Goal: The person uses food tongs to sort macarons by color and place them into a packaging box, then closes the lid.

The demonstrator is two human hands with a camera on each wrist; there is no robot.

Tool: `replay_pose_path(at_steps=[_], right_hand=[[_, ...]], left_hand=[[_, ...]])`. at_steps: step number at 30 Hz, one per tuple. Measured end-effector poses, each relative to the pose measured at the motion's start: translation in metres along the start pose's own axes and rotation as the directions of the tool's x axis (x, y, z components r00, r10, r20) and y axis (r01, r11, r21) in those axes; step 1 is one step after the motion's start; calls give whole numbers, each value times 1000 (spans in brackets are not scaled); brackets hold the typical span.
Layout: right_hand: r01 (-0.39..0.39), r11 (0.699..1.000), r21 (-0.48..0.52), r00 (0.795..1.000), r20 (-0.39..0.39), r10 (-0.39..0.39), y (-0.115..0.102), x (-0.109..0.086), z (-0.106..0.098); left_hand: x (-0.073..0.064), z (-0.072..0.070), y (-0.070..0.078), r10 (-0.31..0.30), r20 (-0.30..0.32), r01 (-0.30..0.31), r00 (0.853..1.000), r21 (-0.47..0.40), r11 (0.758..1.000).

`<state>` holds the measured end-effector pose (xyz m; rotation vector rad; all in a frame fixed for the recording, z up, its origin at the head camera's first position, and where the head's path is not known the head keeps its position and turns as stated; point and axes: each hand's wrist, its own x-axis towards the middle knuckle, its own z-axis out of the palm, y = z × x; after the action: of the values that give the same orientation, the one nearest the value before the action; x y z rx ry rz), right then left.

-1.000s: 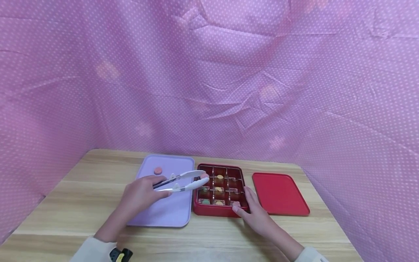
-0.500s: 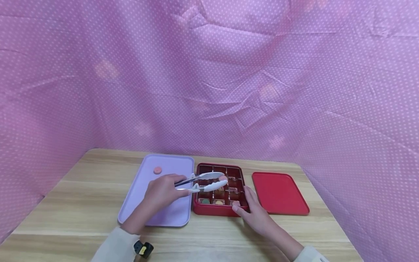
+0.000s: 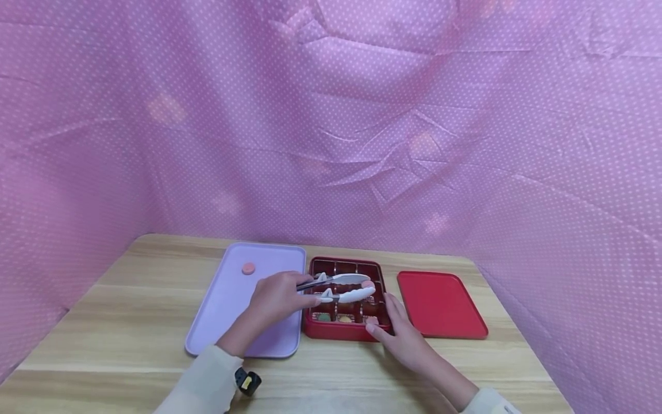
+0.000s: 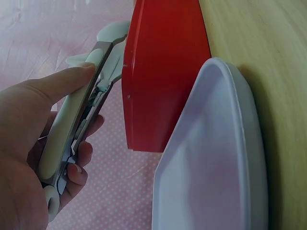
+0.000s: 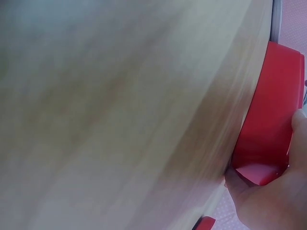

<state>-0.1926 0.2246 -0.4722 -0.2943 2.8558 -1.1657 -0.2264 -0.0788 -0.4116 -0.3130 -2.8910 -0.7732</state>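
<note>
A: Tongs (image 3: 341,287), white, clamped in the left hand (image 3: 279,298), tips out over the red box (image 3: 341,332) with a pinkish-orange piece (image 3: 368,284) pinched between them, above the box's right column!

B: And that grip is clear from the left wrist view: thumb along the top arm, fingers (image 4: 76,163) curled under the tongs (image 4: 76,129), squeezing them together.

A: The box is a grid of compartments; small round sweets in green, yellow and orange sit in the near and middle cells. I can't tell which cell the piece hangs over.

B: The right hand (image 3: 400,333) is on the box's near right corner, fingers laid against the right wall, thumb at the near edge. Fairly straight fingers, bracing it, not wrapped around.

A: Left of the box, touching it, a lilac tray (image 3: 227,322) with one orange disc (image 3: 249,268) at its far end.

B: On the right, just apart from the box, the red lid (image 3: 442,305) lies flat. All on a pale wooden worktop (image 3: 129,299), pink dotted cloth (image 3: 331,126) hung behind and at the sides.
</note>
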Motion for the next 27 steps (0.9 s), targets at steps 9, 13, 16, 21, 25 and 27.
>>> replay_pose_path(at_steps=[9,13,16,21,25,27], right_hand=[[-25,1000,-5,1000,8,25,0,0,0],[-20,1000,5,1000,3,20,0,-1,-1],[-13,1000,3,1000,1,13,0,0,-1],[-16,1000,-1,1000,0,16,1,0,-1],[-24,1000,1,1000,4,24,0,0,-1],[-27,1000,0,1000,3,27,-1,0,-1]], left_hand=[[7,2,9,0,30,-1,1000,23,1000],[9,3,11,12,32,-13,999,29,999],[9,5,11,14,30,-14,999,27,1000],[9,6,11,13,27,-13,1000,11,1000],[9,4,9,10,22,-10,1000,1,1000],[9,3,8,7,21,-7,1000,-3,1000]])
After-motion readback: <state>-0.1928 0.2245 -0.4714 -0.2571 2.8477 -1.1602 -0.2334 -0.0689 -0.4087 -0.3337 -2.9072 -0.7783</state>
